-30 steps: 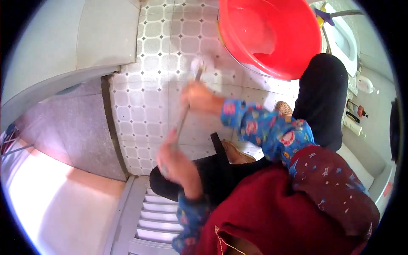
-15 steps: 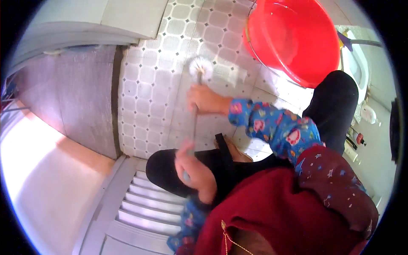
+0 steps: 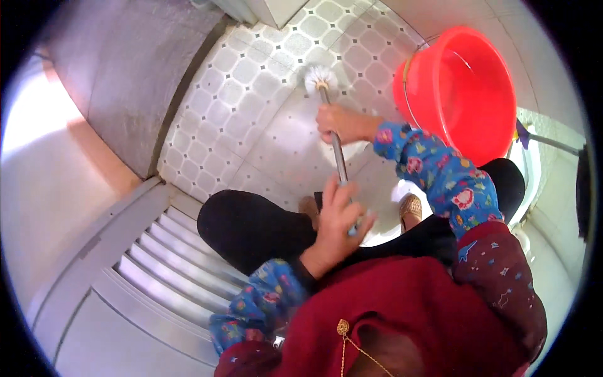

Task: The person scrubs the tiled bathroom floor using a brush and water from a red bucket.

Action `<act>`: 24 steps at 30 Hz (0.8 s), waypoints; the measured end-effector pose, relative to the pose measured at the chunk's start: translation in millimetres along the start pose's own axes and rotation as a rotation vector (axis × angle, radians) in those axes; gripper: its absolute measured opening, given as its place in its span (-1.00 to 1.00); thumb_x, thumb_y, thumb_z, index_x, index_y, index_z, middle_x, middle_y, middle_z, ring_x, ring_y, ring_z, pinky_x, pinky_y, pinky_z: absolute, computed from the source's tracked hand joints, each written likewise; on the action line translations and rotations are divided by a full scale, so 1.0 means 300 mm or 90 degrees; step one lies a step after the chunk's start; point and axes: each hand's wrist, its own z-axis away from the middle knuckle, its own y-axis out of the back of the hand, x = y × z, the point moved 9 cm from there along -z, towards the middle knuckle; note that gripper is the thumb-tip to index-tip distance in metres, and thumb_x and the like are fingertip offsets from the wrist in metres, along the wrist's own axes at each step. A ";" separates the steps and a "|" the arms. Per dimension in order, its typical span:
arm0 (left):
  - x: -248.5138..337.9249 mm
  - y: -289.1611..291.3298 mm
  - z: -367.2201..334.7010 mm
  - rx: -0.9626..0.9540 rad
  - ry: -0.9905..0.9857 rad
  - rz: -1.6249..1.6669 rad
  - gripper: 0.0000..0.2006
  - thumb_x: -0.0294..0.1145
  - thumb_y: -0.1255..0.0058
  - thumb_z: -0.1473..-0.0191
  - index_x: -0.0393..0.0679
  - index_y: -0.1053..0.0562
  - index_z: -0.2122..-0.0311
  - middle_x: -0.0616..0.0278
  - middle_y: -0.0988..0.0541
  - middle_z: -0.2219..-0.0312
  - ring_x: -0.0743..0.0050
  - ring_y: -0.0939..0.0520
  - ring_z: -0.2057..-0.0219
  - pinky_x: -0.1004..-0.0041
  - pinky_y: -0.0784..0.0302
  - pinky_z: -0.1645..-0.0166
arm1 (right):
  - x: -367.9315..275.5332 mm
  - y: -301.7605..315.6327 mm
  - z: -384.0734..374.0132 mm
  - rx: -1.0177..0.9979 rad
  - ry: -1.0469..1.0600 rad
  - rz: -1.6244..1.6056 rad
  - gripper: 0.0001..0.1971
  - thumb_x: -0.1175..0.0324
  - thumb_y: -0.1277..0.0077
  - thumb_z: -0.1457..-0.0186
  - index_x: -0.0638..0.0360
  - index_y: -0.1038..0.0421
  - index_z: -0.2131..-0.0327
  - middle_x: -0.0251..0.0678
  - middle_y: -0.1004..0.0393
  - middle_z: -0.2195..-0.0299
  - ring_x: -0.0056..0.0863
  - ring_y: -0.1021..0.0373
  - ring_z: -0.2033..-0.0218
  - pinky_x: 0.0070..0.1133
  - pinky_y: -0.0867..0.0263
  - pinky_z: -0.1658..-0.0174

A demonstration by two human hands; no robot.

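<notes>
A long-handled scrubbing brush slants across the middle, its round white bristle head on the tiled floor. My right hand is closed round the grey handle just below the bristles. Lower down, my left hand is loosely curled about the handle's end, with some fingers lifted; a pale blue tip shows beside the palm. Both sleeves are blue and flowered at the cuffs. My knees are bent to either side of the handle.
A big red bucket with a wire handle stands at the far right. Beyond it are a white basin-like fixture and a dark-handled tool. A louvred grey door is close on the left, with a raised grey step farther off.
The view has turned, so the floor and bucket appear shifted. The brush handle now leans the other way, its lower end more to the right. My left hand has moved right and its fingers have loosened.
</notes>
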 end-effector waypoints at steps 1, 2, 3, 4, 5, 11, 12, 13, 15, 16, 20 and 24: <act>-0.008 -0.003 -0.013 0.009 -0.003 0.006 -0.79 -0.47 -0.18 0.30 -0.20 -0.35 0.56 -0.11 -0.35 0.20 -0.10 -0.35 0.10 0.08 -0.18 -0.01 | 0.018 0.019 -0.027 -0.009 0.002 0.007 -0.87 0.34 0.00 0.34 0.12 -0.30 0.75 -0.29 -0.32 0.61 -0.29 -0.25 0.41 -0.43 -0.22 0.41; -0.035 -0.007 -0.027 0.022 0.050 0.065 -0.77 -0.47 -0.18 0.29 -0.20 -0.31 0.56 -0.12 -0.33 0.17 -0.15 -0.33 0.09 0.14 -0.23 0.02 | 0.032 0.037 -0.051 -0.024 0.005 0.023 -0.88 0.36 0.01 0.32 0.14 -0.30 0.74 -0.29 -0.32 0.60 -0.28 -0.26 0.39 -0.42 -0.22 0.39; -0.056 -0.015 -0.033 0.032 0.101 0.124 -0.74 -0.47 -0.18 0.27 -0.21 -0.28 0.56 -0.13 -0.32 0.13 -0.20 -0.31 0.08 0.20 -0.28 0.04 | 0.038 0.057 -0.056 -0.038 0.007 0.041 -0.88 0.38 0.02 0.30 0.16 -0.30 0.72 -0.29 -0.32 0.58 -0.27 -0.27 0.37 -0.41 -0.23 0.37; -0.063 -0.021 -0.023 0.049 0.104 0.155 -0.73 -0.46 -0.18 0.25 -0.22 -0.26 0.55 -0.18 -0.28 0.07 -0.17 -0.33 0.09 0.27 -0.31 0.07 | 0.007 0.081 -0.055 0.000 0.023 0.054 -0.89 0.41 0.02 0.26 0.19 -0.30 0.59 -0.27 -0.34 0.55 -0.25 -0.27 0.29 -0.38 -0.24 0.35; -0.057 -0.035 -0.020 0.056 0.103 0.156 -0.73 -0.46 -0.18 0.25 -0.22 -0.26 0.55 -0.18 -0.28 0.07 -0.17 -0.33 0.09 0.27 -0.31 0.07 | -0.006 0.083 -0.046 -0.004 0.028 0.057 -0.89 0.41 0.02 0.26 0.19 -0.30 0.59 -0.27 -0.34 0.55 -0.25 -0.27 0.29 -0.38 -0.24 0.35; -0.043 -0.172 -0.037 0.141 0.129 0.248 -0.68 -0.48 -0.15 0.22 -0.22 -0.25 0.37 -0.14 -0.14 -0.01 -0.12 -0.24 -0.01 0.29 -0.17 -0.05 | 0.100 0.034 0.289 0.072 -0.627 -0.671 -0.69 0.22 0.23 -0.10 0.22 -0.25 0.15 -0.26 -0.40 0.49 -0.38 -0.39 0.48 -0.48 -0.33 0.46; -0.022 -0.186 -0.050 0.106 0.124 0.248 -0.61 -0.50 -0.15 0.24 -0.22 -0.23 0.29 -0.15 -0.11 -0.03 -0.16 -0.22 -0.02 0.28 -0.17 -0.05 | 0.005 -0.005 0.325 0.136 -0.677 -0.994 -0.67 0.18 0.30 -0.15 0.22 -0.26 0.15 -0.29 -0.39 0.53 -0.41 -0.39 0.59 -0.53 -0.33 0.53; -0.007 -0.189 -0.060 0.076 0.121 0.241 -0.54 -0.51 -0.15 0.26 -0.21 -0.20 0.21 -0.15 -0.07 -0.05 -0.20 -0.20 -0.03 0.26 -0.17 -0.06 | -0.044 -0.008 0.340 0.130 -0.674 -0.994 -0.67 0.18 0.30 -0.15 0.22 -0.26 0.15 -0.29 -0.39 0.53 -0.41 -0.39 0.59 -0.53 -0.33 0.53; 0.015 -0.201 -0.061 0.015 0.097 0.206 -0.44 -0.57 -0.10 0.28 -0.22 -0.15 0.10 -0.16 -0.02 -0.08 -0.20 -0.19 -0.04 0.25 -0.21 -0.04 | -0.109 -0.009 0.391 0.142 -0.681 -1.057 -0.64 0.09 0.30 -0.15 0.16 -0.28 0.20 -0.35 -0.34 0.60 -0.46 -0.34 0.65 -0.53 -0.29 0.55; 0.039 -0.236 -0.061 -0.089 0.078 0.191 -0.42 -0.61 -0.05 0.29 -0.23 -0.13 0.06 -0.15 0.00 -0.09 -0.16 -0.19 -0.05 0.27 -0.23 -0.02 | -0.092 0.010 0.422 0.145 -0.684 -1.048 -0.64 0.09 0.30 -0.15 0.16 -0.28 0.20 -0.35 -0.34 0.60 -0.46 -0.34 0.65 -0.53 -0.29 0.55; -0.016 -0.193 -0.123 -0.124 0.113 0.229 -0.42 -0.63 0.09 0.24 -0.25 -0.13 -0.01 -0.09 -0.25 0.06 0.05 -0.41 0.17 0.34 -0.35 0.12 | -0.037 0.075 0.513 0.136 -0.775 -0.877 -0.65 0.15 0.33 -0.16 0.21 -0.25 0.15 -0.36 -0.28 0.65 -0.51 -0.31 0.73 -0.59 -0.26 0.67; -0.295 -0.176 -0.201 0.168 0.414 0.352 -0.65 -0.45 0.15 0.08 -0.24 -0.21 0.12 -0.08 -0.46 0.37 -0.07 -0.49 0.32 0.23 -0.37 0.27 | -0.093 0.095 0.539 0.130 -0.762 -0.810 -0.62 0.20 0.32 -0.16 0.09 -0.07 -0.02 -0.31 -0.32 0.54 -0.54 -0.28 0.79 -0.65 -0.20 0.77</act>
